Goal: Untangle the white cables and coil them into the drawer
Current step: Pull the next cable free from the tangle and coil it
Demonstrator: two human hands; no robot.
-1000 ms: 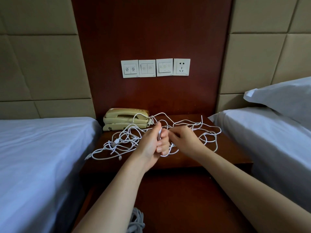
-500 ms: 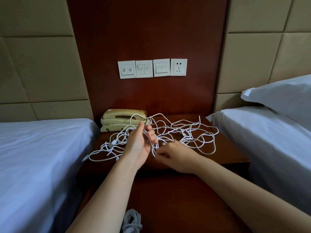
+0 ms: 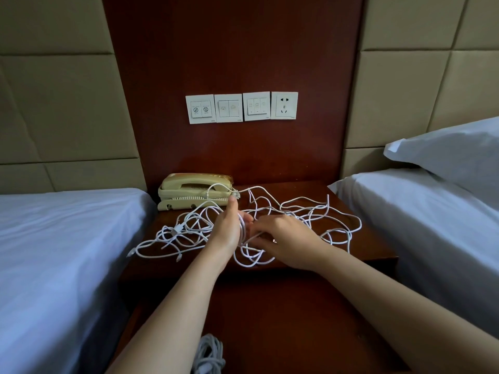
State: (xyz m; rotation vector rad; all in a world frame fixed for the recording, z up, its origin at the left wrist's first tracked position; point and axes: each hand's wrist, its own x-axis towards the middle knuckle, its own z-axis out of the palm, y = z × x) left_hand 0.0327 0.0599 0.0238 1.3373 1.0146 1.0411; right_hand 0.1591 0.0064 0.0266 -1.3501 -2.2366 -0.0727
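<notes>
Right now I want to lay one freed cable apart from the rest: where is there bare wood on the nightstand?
Bare wood on the nightstand: the back strip between the telephone and the right bed, and the front right corner by that bed. Crowded: the white cables fill the middle and the left, where the left hand and right hand work.

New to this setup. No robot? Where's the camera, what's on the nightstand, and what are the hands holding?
There is no machine here, just a person's two bare hands. One wide-angle camera worn on the head films them, looking forward and down, and the current picture is that view. On the nightstand, tangled white cables lie beside a beige telephone. The left hand grips several strands. The right hand reaches in among them, and whether it pinches one is hidden. One coiled cable already lies lower down, apparently in the open drawer.
</notes>
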